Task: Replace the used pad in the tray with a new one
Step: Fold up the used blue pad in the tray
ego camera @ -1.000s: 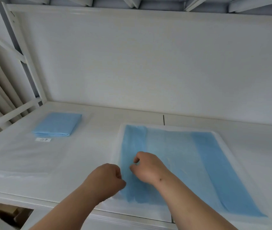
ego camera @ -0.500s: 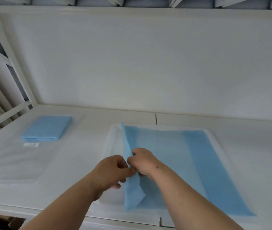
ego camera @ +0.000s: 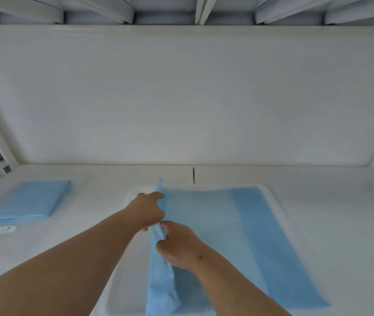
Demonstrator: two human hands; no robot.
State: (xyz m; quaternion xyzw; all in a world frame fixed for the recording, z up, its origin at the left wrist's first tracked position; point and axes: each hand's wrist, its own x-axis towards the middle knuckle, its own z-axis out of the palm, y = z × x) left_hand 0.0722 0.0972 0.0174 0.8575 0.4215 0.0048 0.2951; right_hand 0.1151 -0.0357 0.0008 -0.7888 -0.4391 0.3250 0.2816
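Pad lies spread in the shallow white tray at the front middle of the white table, its left edge lifted into a standing fold. The left hand pinches that raised edge farther back, near the tray's far left corner, and the right hand grasps the same edge nearer the front, fingers curled round the fold. Between and below the hands the blue sheet droops and creases, so it looks thin, limp and very light, with no stiffness of its own; it will probably sag and swing once clear of the tray. Holding it along one edge with the hands apart, as now, seems the sound way to keep it from bunching, and folding it inward would keep the used face closed in. The tray's low rim should not catch it. The folded new pad sits well apart on the left with a small label just in front of it. Bare table lies between the two and to the right, while a wall closes off the back.
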